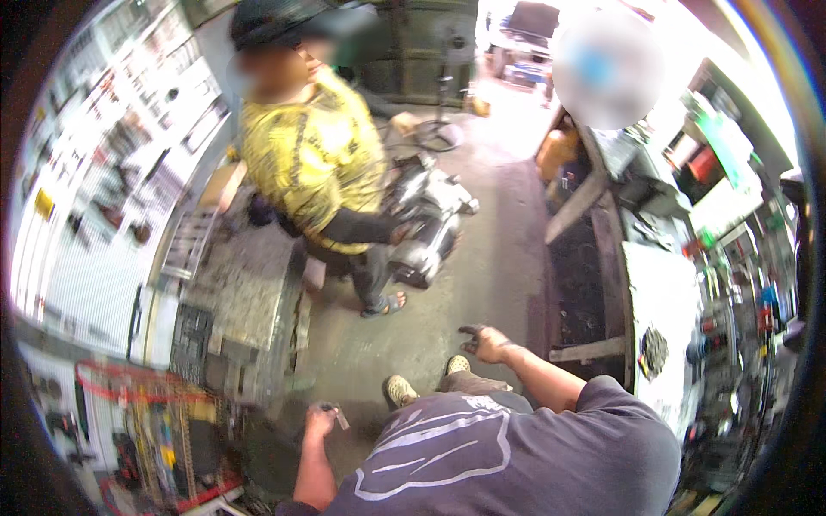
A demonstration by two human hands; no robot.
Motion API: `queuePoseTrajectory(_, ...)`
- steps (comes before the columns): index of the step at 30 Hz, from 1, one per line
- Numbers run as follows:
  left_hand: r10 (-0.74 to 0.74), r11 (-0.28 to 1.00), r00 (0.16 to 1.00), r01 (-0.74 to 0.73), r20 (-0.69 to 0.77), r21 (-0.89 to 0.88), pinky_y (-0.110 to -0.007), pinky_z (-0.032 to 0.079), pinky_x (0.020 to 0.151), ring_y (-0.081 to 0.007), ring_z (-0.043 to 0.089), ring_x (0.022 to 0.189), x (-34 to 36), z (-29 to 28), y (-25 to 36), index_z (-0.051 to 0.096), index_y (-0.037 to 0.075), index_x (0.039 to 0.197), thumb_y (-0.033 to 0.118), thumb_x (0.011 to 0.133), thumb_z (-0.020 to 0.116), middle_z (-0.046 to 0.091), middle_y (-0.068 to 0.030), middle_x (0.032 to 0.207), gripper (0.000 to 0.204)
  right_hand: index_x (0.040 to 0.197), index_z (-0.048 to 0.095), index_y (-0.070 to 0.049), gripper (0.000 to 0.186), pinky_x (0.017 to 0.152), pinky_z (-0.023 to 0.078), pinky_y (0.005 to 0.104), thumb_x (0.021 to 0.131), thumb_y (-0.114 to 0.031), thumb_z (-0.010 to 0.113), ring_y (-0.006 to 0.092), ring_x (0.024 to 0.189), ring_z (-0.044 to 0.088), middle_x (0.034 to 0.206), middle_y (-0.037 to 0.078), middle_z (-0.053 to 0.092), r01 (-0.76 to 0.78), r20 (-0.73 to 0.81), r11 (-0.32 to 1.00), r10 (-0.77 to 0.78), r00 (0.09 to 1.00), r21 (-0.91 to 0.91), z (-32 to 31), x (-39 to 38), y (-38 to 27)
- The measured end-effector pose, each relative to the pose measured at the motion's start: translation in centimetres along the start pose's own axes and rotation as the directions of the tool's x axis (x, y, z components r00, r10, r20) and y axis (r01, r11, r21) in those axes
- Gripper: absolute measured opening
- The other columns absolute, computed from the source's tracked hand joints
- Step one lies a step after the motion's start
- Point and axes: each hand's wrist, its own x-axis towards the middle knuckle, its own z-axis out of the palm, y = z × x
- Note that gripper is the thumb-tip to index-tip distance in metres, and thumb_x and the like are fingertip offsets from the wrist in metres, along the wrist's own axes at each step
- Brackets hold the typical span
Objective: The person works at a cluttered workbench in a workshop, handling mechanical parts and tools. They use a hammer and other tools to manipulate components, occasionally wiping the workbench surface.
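Note:
My left hand (320, 420) hangs low beside the workbench, with its fingers curled. A small pale flat piece (342, 420) sticks out of it; what kind of thing it is cannot be made out. In front of my body my right hand (489, 345) is held out over the floor, its darkened fingers apart and nothing in them. Ahead of me a person in a yellow patterned shirt (318, 155) carries a bulky silver and black metal assembly (426, 228), like an engine or gearbox housing. Neither of my hands touches that assembly.
To the left stands a workbench (232, 301) with a dark tool tray (191, 342). A red-framed rack (151, 391) is at the lower left. Along the right runs a pale-topped bench (662, 301) crowded with tools. A stand with a round base (439, 135) is on the floor ahead.

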Motion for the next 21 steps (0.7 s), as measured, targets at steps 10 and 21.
queuePoseTrajectory(10,0.809,0.574,0.481,-0.770,0.337,-0.278,-0.041,0.055,0.075,-0.0270,0.069,0.075,3.0,10.5,32.8,0.075,0.002,0.097,0.028,0.087,0.081,0.075,-0.0146,0.084,0.029,0.148,0.057,-0.006,0.057,0.091,0.057,0.0396,0.099,-0.032,0.072,0.0233,0.098,0.075,0.117,0.016,0.078,0.084,0.048,0.885,-0.118,0.992,0.459,-0.2,-3.6,-1.1)
queuePoseTrajectory(21,0.612,0.758,0.568,-0.619,0.551,-0.205,-0.036,0.057,0.083,-0.0207,0.073,0.083,3.3,22.2,49.6,0.077,-0.001,0.101,0.022,0.086,0.082,0.078,-0.0103,0.092,0.028,0.116,0.075,-0.003,0.023,0.075,0.057,0.0385,0.101,-0.017,0.064,0.0201,0.080,0.072,0.090,0.011,0.077,-0.043,-0.352,0.848,0.266,0.898,0.529,-14.2,-10.1,14.2)
